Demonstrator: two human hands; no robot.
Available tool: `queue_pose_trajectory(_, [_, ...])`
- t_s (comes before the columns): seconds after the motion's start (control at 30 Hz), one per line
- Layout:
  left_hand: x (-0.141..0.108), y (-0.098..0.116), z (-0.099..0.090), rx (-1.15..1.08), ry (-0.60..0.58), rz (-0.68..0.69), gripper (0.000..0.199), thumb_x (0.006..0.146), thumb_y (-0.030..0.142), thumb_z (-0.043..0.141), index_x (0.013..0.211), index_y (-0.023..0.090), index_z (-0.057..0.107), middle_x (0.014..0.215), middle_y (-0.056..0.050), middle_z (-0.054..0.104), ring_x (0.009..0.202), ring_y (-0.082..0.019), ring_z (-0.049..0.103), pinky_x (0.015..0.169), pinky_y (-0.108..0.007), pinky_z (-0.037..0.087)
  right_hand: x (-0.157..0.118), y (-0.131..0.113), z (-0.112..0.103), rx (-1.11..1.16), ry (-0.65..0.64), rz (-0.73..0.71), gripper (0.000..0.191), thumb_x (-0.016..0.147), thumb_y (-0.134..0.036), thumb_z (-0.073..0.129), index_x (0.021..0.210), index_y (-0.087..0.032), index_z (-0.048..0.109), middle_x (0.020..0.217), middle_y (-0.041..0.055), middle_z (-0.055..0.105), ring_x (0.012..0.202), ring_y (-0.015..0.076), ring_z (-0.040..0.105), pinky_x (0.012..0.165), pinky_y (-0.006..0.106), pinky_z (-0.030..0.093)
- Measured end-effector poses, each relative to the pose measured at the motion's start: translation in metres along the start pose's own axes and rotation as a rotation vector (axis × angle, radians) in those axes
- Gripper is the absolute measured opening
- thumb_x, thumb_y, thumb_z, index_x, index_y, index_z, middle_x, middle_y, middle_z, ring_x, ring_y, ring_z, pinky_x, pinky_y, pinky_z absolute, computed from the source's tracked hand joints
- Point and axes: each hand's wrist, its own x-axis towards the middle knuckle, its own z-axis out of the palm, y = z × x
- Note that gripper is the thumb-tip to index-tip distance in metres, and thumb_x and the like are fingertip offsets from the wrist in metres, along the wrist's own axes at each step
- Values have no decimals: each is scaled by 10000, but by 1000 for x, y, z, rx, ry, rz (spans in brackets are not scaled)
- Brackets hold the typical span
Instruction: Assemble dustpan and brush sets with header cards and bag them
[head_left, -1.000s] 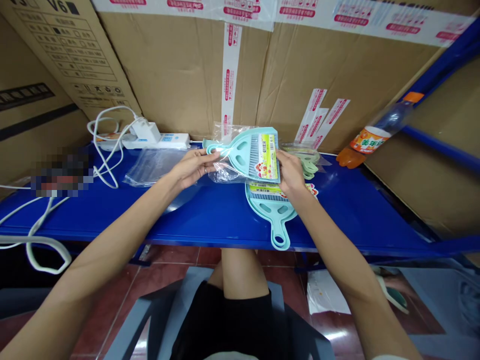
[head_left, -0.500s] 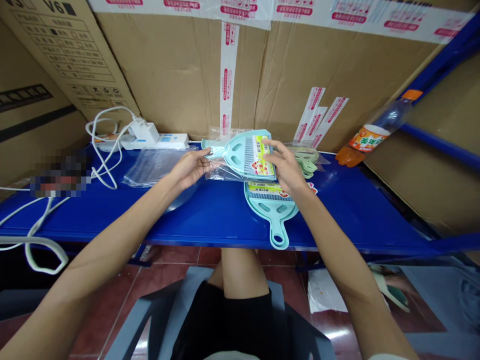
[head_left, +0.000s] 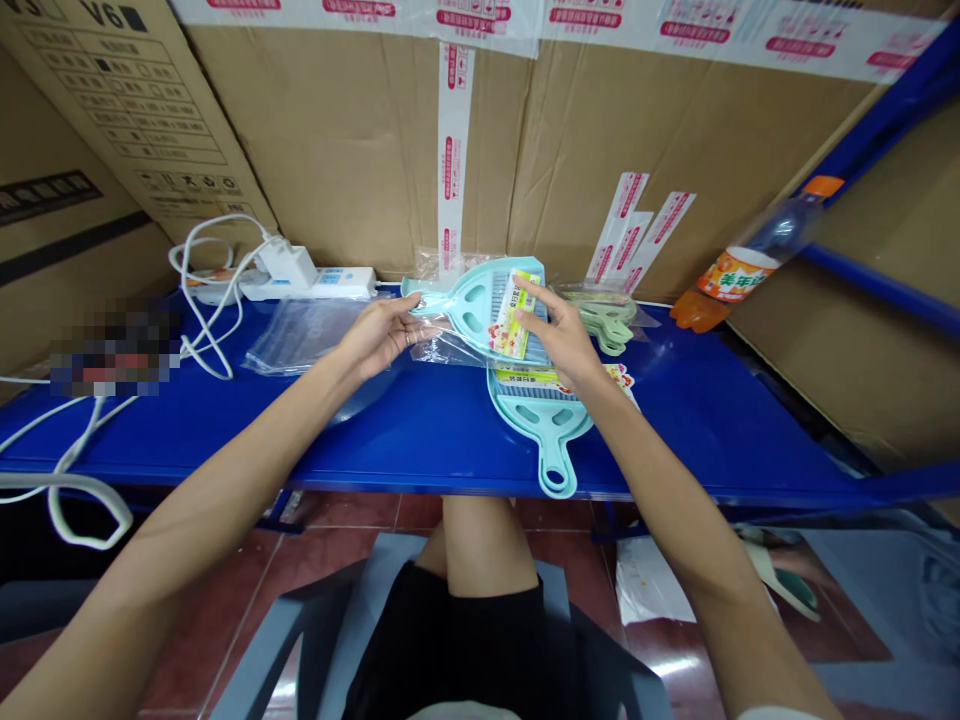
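Note:
My left hand (head_left: pixel 382 335) grips the handle of a mint-green mini dustpan (head_left: pixel 471 308), thumb on top and fingers under it. A small brush with grey-blue bristles lies in the pan. A clear plastic bag (head_left: pixel 442 345) is around the handle end. My right hand (head_left: pixel 562 335) pinches a yellow-and-white label card (head_left: pixel 514 318), which sits tilted over the bristles. Just below, another mint dustpan-and-brush set (head_left: pixel 551 430) rests on the blue table with its handle toward me, partly covered by my right hand and the upper dustpan.
Left of my hands are a stack of clear bags (head_left: pixel 300 335) and a white power strip (head_left: pixel 341 282) with cables. Bagged pale-green sets (head_left: pixel 611 325) lie behind my right hand. An orange drink bottle (head_left: pixel 742 272) leans at right. Cardboard boxes (head_left: pixel 337 140) wall the back.
The label card has turned from nearly upright to slanted and shifted slightly left, my right fingers moving with it. My left hand and the dustpan have hardly moved.

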Motion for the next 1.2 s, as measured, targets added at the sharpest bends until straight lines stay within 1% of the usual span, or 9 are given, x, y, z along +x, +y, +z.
queue_pose_trajectory(0.07, [0,0,0,-3,-1,-7,132,1094,152,635,1016,93,723,873,-149,838,792,-228,860,838,-307,733,1,1,-2,20,34,16,554,865,-370,865,1415,-357,798,1492,21,770,1449,331,682,1237,567,587])
queue_pose_trajectory(0.17, [0,0,-1,-11,-14,-8,147,1090,141,628,979,101,715,878,-162,841,762,-222,854,808,-297,732,2,2,-4,-8,51,42,481,854,-314,857,1334,-328,832,1473,26,784,1382,319,725,1229,556,593])
queue_pose_trajectory(0.37, [-1,0,1,-24,-19,-35,155,1073,133,627,959,93,723,857,-191,835,807,-273,872,753,-309,735,1,-1,-1,-80,15,32,356,898,-245,795,1227,-341,895,1491,-16,782,1506,312,647,1357,598,445])
queue_pose_trajectory(0.53, [-2,1,2,-30,-6,-59,144,1056,108,626,994,61,747,840,-184,829,743,-268,860,688,-292,721,1,-2,0,-79,4,34,355,933,-239,764,1245,-348,895,1457,-19,800,1505,298,647,1347,582,458])
queue_pose_trajectory(0.77, [-3,2,4,-10,2,-72,238,1081,108,570,881,99,699,784,-176,807,728,-265,852,694,-305,722,1,-3,-4,-76,-77,36,360,934,-256,784,1264,-360,885,1481,-21,786,1497,290,644,1369,580,422])
queue_pose_trajectory(0.87, [-2,2,3,-29,4,-66,212,1075,103,575,909,88,707,823,-191,818,740,-266,854,717,-313,725,2,-1,-6,-81,-44,15,474,877,-260,863,1336,-375,855,1486,-17,778,1477,305,654,1312,568,506])
queue_pose_trajectory(0.97, [-1,2,1,-34,12,-77,198,1071,118,593,907,100,702,850,-206,827,727,-262,852,689,-293,715,2,1,-9,-115,-21,19,478,854,-296,916,1325,-361,859,1440,15,791,1441,328,673,1239,577,578])
queue_pose_trajectory(1.13, [-1,1,-1,-22,16,-77,229,1073,144,586,866,129,684,837,-199,827,723,-258,847,663,-281,701,3,-2,-15,-204,-99,4,327,937,-311,856,1256,-376,887,1493,7,766,1479,321,637,1339,631,454])
queue_pose_trajectory(1.2, [0,1,-1,-22,18,-72,216,1062,149,599,866,132,686,829,-192,824,743,-268,850,688,-303,711,3,-5,-16,-209,-142,32,308,960,-285,821,1238,-398,889,1468,-7,778,1454,310,649,1327,638,464])
